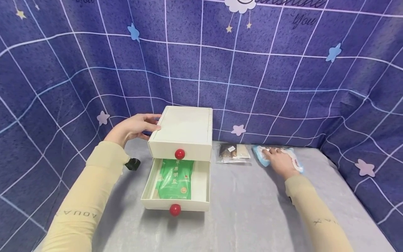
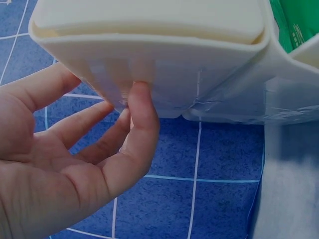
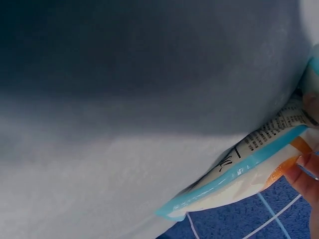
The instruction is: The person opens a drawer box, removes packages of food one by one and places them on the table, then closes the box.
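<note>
A white two-drawer box (image 1: 185, 126) with red round knobs stands on the grey cloth. Its lower drawer (image 1: 201, 182) is pulled out and holds a green packet (image 1: 174, 178) with white characters. My left hand (image 1: 135, 127) rests its fingertips against the box's left side, fingers spread and gently bent, as the left wrist view also shows. Over to the right, my right hand (image 1: 280, 161) grips a white packet with light-blue edges (image 1: 292, 154). In the right wrist view only a few fingers (image 3: 304, 184) show, on either side of the packet.
Between the box and my right hand lies a clear plastic bag (image 1: 233, 153) with dark and pale contents. A small black object (image 1: 133, 164) sits by my left wrist. Blue gridded fabric (image 1: 201, 70) hangs behind and at both sides of the grey surface (image 1: 245, 210).
</note>
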`<action>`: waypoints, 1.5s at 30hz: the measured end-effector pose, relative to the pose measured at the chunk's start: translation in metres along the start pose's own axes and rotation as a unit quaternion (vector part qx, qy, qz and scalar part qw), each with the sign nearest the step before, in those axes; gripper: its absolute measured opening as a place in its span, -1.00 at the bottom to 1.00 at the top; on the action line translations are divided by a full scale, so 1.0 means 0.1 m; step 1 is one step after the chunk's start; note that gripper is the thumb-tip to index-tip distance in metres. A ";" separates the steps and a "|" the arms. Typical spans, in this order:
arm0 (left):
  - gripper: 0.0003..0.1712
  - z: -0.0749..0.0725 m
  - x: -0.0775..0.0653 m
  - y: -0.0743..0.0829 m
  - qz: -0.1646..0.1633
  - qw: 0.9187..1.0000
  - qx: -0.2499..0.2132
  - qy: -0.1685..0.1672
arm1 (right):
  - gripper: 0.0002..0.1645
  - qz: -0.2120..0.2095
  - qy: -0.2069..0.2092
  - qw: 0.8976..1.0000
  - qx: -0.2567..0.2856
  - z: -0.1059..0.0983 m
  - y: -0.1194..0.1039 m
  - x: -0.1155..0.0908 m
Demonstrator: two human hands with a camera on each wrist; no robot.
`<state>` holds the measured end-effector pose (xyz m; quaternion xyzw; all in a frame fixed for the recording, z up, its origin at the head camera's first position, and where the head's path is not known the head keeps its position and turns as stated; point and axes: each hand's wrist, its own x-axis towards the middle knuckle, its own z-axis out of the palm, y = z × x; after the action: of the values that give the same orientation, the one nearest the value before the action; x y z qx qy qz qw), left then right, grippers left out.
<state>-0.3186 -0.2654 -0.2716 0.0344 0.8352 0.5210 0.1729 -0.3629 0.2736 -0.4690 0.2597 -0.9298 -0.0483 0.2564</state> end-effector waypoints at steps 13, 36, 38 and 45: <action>-0.12 -0.04 0.00 -0.05 0.005 1.000 -0.010 0.007 | -0.40 0.045 -0.053 0.997 0.030 -0.10 -0.10 0.05; -0.14 0.00 0.03 -0.06 0.007 0.999 -0.039 0.008 | -0.26 0.072 -0.070 0.985 0.144 -0.46 -0.24 0.10; -0.15 0.01 0.03 -0.07 0.007 0.999 -0.041 0.010 | -0.26 0.064 -0.054 0.985 0.149 -0.50 -0.28 0.12; -0.16 0.02 0.03 -0.10 0.009 0.998 -0.053 0.011 | -0.30 0.059 -0.016 0.983 0.174 -0.69 -0.44 0.18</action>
<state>-0.3191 -0.2670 -0.2816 0.0272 0.8078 0.5666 0.1602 -0.3212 0.2295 -0.4111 0.2446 -0.9415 0.1254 0.1948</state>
